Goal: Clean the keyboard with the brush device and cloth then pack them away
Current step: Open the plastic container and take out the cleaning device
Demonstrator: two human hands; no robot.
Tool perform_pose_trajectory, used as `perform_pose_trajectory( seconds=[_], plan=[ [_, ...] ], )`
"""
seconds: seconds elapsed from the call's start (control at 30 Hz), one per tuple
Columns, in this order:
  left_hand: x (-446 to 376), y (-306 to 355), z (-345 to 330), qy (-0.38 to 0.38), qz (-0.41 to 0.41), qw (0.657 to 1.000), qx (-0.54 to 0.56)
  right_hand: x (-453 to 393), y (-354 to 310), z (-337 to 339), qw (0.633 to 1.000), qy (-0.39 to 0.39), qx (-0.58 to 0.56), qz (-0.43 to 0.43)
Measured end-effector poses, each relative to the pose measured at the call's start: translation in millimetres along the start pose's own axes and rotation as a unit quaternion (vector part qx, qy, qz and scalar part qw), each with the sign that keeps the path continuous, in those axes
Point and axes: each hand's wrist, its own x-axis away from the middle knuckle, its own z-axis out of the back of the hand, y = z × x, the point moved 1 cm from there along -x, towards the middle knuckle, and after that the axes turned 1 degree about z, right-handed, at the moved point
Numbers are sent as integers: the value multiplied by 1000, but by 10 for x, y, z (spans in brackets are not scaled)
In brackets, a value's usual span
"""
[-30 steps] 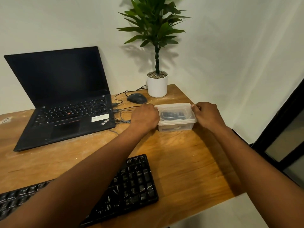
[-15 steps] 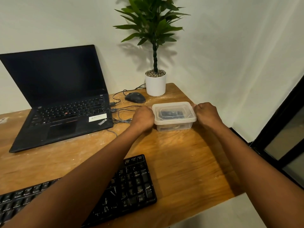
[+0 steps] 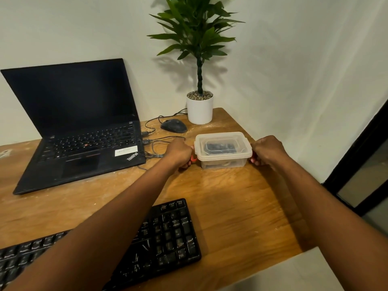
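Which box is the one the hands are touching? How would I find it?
Find the potted plant in the desk's far corner. Just in front sits a clear plastic box, lid on, something dark inside. The left hand and right hand are at its red side clips.

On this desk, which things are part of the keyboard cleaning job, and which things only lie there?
Part of the job:
- black keyboard, at the desk's near edge
- clear lidded box with dark contents, red clips at its ends
- left hand and right hand, one at each end of the box

Only lying there:
- open laptop
- mouse with cables
- potted plant
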Motion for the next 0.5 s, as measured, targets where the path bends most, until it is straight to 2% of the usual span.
perform_pose_trajectory(
  seconds=[0.13, 0.2, 0.3, 0.4, 0.5],
  plan=[
    [-51, 77, 82, 88, -61, 992, -63, 7, -41, 92, 998, 28, 39, 36],
    [-76, 121, 135, 106, -81, 989, -57, 14, -80, 126, 996, 51, 32, 61],
    [-44, 180, 181, 61, -58, 996, -8, 2, -163, 158, 997, 43, -11, 62],
    [3, 212, 169, 3, -21, 999, 33, -15, -227, 162, 998, 17, -1, 60],
    [5, 223, 147, -7, -2, 999, 54, -19, -251, 146, 998, 6, 13, 55]
  ],
)
